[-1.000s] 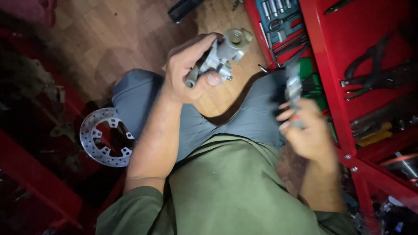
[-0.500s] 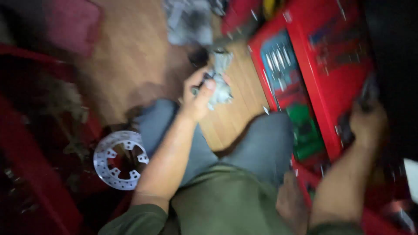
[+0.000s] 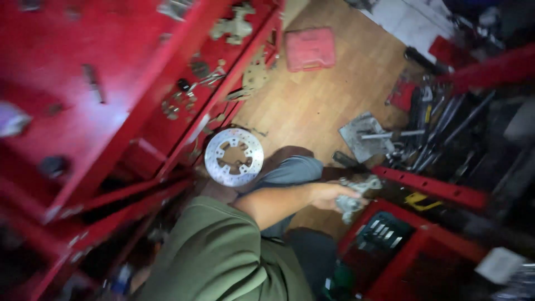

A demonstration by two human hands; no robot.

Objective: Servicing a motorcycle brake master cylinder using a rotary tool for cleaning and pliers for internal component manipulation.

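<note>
Metal part (image 3: 355,196), grey and lumpy, sits in my left hand (image 3: 329,195), my fingers (image 3: 341,199) closed around it so that its knobbly end sticks out past them toward the red tool tray (image 3: 423,245). I hold it out in front of my knee (image 3: 292,170), just above the floor and right at the tray's near rim. Its long side seems to run away from my palm toward that tray, though blur makes this hard to judge. My left hand is the only 1 near it; my right hand is out of view, so I cannot tell whether it is open or closed.

Just past the part, the tray holds a dark insert with a row of small silver sockets (image 3: 383,231) and a yellow tool (image 3: 419,199) near its far rail. Beyond that, a flat grey plate (image 3: 362,136) with a rod across it lies on the wooden floor (image 3: 317,106), beside a heap of long dark tools (image 3: 440,128). On my other side, a round silver disc (image 3: 234,156) with cut-outs lies flat by my knee. A red shelf frame (image 3: 139,106) with small metal bits rises next to it, and a red rectangular plastic case (image 3: 310,49) lies farther off on the floor.
</note>
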